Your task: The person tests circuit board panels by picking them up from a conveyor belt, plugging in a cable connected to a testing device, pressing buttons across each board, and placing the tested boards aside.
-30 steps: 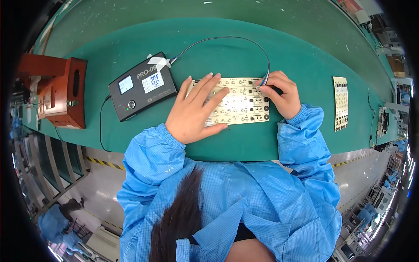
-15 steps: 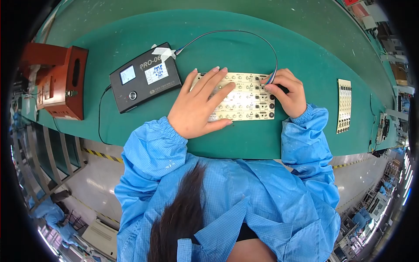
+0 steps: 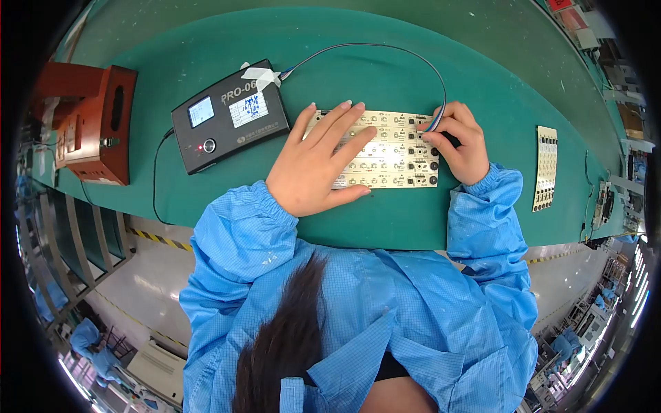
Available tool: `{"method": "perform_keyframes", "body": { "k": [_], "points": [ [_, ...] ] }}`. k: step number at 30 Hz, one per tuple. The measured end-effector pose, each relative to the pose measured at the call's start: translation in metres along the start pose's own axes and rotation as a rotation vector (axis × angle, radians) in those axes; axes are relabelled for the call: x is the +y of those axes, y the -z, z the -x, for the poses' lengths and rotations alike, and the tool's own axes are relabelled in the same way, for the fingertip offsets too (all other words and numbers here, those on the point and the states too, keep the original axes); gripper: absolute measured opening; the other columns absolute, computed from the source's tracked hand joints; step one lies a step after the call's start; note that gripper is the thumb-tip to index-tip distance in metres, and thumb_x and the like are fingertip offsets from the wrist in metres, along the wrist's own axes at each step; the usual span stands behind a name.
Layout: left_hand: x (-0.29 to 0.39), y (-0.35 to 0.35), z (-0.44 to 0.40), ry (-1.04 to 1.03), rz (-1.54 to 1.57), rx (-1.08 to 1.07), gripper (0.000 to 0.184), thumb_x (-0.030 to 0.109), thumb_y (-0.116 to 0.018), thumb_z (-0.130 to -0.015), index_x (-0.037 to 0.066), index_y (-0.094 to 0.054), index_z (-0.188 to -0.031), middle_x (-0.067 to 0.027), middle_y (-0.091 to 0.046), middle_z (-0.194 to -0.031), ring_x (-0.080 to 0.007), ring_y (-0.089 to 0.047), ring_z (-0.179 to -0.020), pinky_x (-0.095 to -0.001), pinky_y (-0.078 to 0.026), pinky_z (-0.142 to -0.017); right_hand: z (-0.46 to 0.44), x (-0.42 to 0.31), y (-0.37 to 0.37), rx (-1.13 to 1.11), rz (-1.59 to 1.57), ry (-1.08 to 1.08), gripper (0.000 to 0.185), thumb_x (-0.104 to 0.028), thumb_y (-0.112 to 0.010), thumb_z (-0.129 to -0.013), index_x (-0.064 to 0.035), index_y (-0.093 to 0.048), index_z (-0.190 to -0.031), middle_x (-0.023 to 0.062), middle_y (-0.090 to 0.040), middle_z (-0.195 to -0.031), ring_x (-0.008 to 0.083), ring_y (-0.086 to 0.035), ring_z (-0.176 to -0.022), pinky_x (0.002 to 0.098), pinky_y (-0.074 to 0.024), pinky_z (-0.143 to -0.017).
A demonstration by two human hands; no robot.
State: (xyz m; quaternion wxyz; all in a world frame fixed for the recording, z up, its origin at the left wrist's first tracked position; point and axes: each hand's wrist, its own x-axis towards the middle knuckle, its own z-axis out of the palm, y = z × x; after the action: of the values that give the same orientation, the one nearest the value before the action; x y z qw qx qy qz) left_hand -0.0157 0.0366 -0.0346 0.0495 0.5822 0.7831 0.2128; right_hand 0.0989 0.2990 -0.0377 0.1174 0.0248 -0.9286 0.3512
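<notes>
A cream circuit board panel lies on the green bench mat, divided into several strips with small white LEDs and black parts. My left hand rests flat over its left half with fingers spread, hiding part of it. At the right end, my right hand pinches the end of a thin multi-wire cable against the upper strips; the tip is hidden by the fingers. That cable arches back to a black programmer box marked PRO-06, which has a small lit screen and a handwritten label.
Another circuit board panel lies farther right on the green mat. An orange-brown metal box stands at the left. A black cord runs from the programmer to the bench's front edge. Other people in blue sit in the background at lower left.
My right hand and the cable end have shifted slightly at the panel's right end. The bright glow on the middle strip has faded, and a red light shows on the programmer. My left hand stays put.
</notes>
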Motion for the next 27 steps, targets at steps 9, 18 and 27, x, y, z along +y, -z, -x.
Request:
{"method": "perform_keyframes", "body": {
  "k": [9, 18, 27],
  "points": [
    [-0.0023, -0.004, 0.0036, -0.004, 0.067, 0.04, 0.077, 0.047, -0.069, -0.076, 0.013, -0.043, -0.14, -0.0165, -0.033, -0.149, -0.0336, -0.034, -0.137, -0.0579, -0.024, -0.109, 0.0007, -0.0003, -0.0009, -0.011, -0.103, -0.018, 0.011, -0.002, -0.067, -0.081, 0.0, -0.069, -0.092, 0.0077, -0.055, -0.09, 0.0197, -0.054, -0.084, 0.0297, -0.0446, -0.071],
    [-0.0018, -0.004, 0.0036, 0.007, 0.063, 0.028, 0.078, 0.048, -0.07, -0.075, 0.013, -0.043, -0.14, -0.0158, -0.032, -0.15, -0.0331, -0.033, -0.138, -0.0583, -0.023, -0.11, 0.0021, -0.0026, -0.0014, -0.016, -0.061, -0.076, 0.011, -0.002, -0.065, -0.083, -0.0001, -0.069, -0.093, 0.0064, -0.054, -0.089, 0.0184, -0.053, -0.084, 0.0289, -0.0447, -0.072],
    [-0.0004, -0.0022, 0.0025, 0.013, 0.054, 0.011, 0.077, 0.048, -0.069, -0.076, 0.013, -0.044, -0.14, -0.0158, -0.032, -0.15, -0.0328, -0.031, -0.138, -0.0581, -0.022, -0.111, 0.0034, -0.0015, -0.0012, -0.014, -0.033, -0.076, 0.012, -0.002, -0.066, -0.082, -0.0008, -0.07, -0.093, 0.0068, -0.054, -0.089, 0.0198, -0.054, -0.085, 0.0299, -0.0448, -0.073]
  ]
}}
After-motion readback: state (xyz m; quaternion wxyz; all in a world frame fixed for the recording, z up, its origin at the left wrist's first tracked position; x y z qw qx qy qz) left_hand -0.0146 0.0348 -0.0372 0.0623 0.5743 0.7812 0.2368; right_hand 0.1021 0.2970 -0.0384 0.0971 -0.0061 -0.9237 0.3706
